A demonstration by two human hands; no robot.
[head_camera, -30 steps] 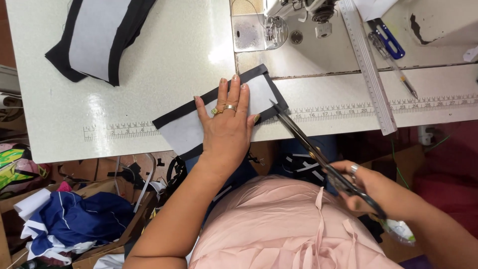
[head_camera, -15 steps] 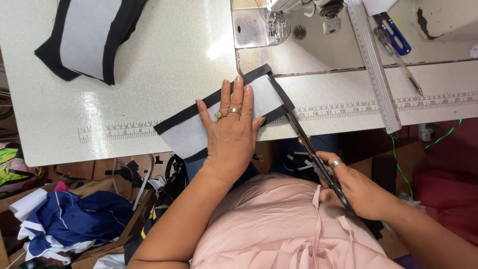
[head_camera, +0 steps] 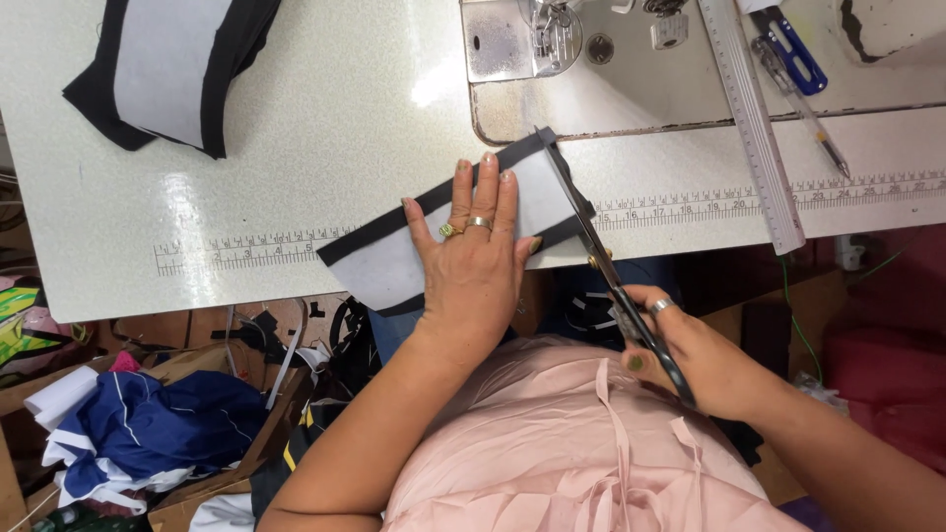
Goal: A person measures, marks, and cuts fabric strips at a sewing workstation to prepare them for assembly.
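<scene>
A white fabric piece with black borders [head_camera: 389,261] lies at the near edge of the white sewing table [head_camera: 335,118]. My left hand [head_camera: 473,266] presses flat on it, fingers spread, rings on two fingers. My right hand [head_camera: 690,350] grips long black scissors [head_camera: 591,241] by the handles. The blades run along the right end of the fabric piece, tips reaching its far corner.
A sewing machine base and needle plate [head_camera: 552,39] sit at the far middle. A long metal ruler [head_camera: 754,128], a pen [head_camera: 813,128] and blue snips [head_camera: 793,49] lie at the right. Another black and white fabric piece [head_camera: 168,69] lies far left. Cloth scraps [head_camera: 148,424] fill boxes below.
My right hand has brought the scissors up and forward, so the blades now lie along the fabric's right end. My left hand stays pressed on the fabric.
</scene>
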